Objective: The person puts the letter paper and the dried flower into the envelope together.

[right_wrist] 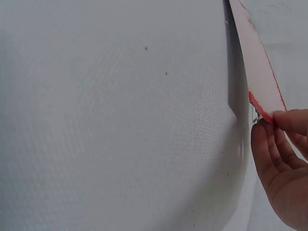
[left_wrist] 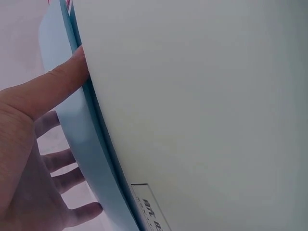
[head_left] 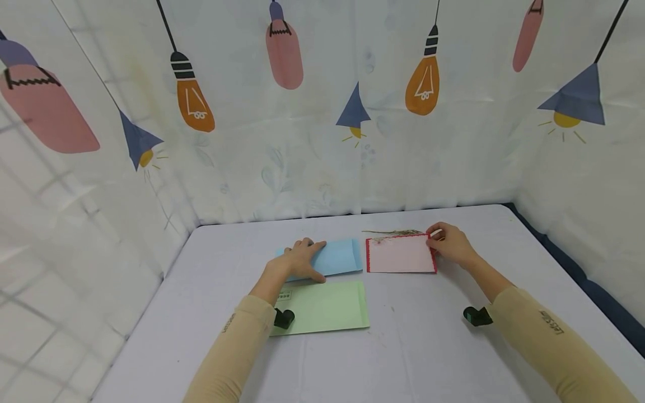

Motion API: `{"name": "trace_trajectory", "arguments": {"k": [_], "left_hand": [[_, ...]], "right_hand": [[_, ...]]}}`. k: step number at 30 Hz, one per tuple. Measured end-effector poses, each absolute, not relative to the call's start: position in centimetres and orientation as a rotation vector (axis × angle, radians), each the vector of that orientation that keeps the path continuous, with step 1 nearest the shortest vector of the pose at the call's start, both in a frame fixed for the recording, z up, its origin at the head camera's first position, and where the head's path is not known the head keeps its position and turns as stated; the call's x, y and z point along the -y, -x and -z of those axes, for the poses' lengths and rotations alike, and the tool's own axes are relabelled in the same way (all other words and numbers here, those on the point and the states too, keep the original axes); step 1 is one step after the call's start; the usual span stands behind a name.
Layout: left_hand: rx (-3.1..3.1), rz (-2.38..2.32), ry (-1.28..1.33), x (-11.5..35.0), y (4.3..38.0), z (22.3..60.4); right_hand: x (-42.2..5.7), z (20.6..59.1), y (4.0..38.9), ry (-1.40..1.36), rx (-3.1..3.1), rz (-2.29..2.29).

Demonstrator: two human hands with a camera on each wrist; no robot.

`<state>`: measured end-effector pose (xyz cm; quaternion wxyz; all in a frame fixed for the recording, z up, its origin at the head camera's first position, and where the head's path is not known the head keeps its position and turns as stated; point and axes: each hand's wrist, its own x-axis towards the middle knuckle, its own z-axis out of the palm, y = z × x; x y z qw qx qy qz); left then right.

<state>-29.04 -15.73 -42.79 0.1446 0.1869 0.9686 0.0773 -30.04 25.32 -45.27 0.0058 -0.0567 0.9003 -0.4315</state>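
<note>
Card point(head_left: 400, 255) edge pinched; narrow gap to blue envelope point(head_left: 344, 256).

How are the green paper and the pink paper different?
The green paper looks bigger than the pink paper. The green paper has a small printed box; the pink paper has red edging. The green paper lies on the table, while the right hand pinches the pink paper. Both have straight sides.
</note>
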Motion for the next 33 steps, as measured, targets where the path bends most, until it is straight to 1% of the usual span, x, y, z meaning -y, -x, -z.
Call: {"name": "trace_trajectory", "arguments": {"k": [33], "left_hand": [[-2.803,-0.227,-0.565,16.0,29.3,43.4]], "right_hand": [[-25.6,43.9,29.7,0.123,-2.632,1.565]]}}
